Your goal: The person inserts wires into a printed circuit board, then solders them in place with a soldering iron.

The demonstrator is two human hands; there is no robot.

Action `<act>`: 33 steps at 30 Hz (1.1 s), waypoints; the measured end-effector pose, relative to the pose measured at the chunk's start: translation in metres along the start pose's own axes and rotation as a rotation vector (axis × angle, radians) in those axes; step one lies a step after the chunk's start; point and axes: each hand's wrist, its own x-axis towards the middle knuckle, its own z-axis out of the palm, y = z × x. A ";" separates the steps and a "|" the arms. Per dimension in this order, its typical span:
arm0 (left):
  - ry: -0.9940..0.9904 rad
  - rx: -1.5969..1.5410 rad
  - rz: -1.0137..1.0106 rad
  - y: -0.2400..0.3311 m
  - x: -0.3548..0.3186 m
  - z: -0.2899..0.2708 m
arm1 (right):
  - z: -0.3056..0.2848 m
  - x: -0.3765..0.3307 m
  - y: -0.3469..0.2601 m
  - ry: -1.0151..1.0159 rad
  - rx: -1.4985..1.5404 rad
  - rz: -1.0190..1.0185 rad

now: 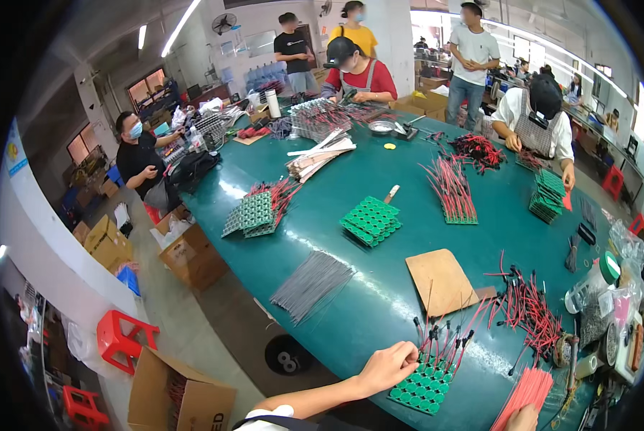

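Observation:
A green circuit board panel point(421, 388) with rows of round pads lies on the near edge of the table. Short red and black wires point(448, 343) with black ends stand up from its far rows. My left hand point(388, 368) rests over the panel's left corner, fingers pinched together beside the leftmost wires; what lies between the fingertips is hidden. At the lower edge, my right hand point(524, 418) is closed on a bundle of thin straight red lengths point(529, 390), partly cut off by the picture. A heap of red wires with black ends point(530, 312) lies beyond it.
Beyond the panel lie a brown board point(440, 280), thin grey rods point(312, 284), and stacked green panels point(371, 220). Jars and tools, including a clear jar point(588, 291), crowd the right edge. Co-workers sit around the table point(322, 223). An open carton point(182, 395) stands at lower left.

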 end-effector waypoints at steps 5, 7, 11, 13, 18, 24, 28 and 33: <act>-0.099 -0.131 0.022 0.004 -0.017 -0.029 | -0.047 -0.048 -0.020 0.176 -0.020 -0.278; 0.018 0.276 0.174 0.002 -0.005 -0.064 | 0.007 -0.021 0.024 0.192 -0.052 -0.139; 0.115 0.845 -0.169 -0.018 0.006 -0.159 | -0.062 -0.034 -0.015 0.154 0.070 -0.235; 0.174 1.048 -0.195 -0.043 0.005 -0.198 | -0.075 -0.037 -0.018 0.145 0.125 -0.275; 0.129 0.989 -0.271 -0.057 0.011 -0.228 | -0.084 -0.031 -0.014 0.128 0.229 -0.189; 0.085 1.009 -0.392 -0.074 0.011 -0.207 | -0.069 -0.028 -0.003 0.097 0.326 -0.238; 0.114 1.081 -0.320 -0.087 0.011 -0.200 | -0.071 -0.028 0.002 0.081 0.314 -0.219; 0.130 1.113 -0.249 -0.088 0.015 -0.199 | -0.070 -0.032 0.004 0.202 0.408 -0.333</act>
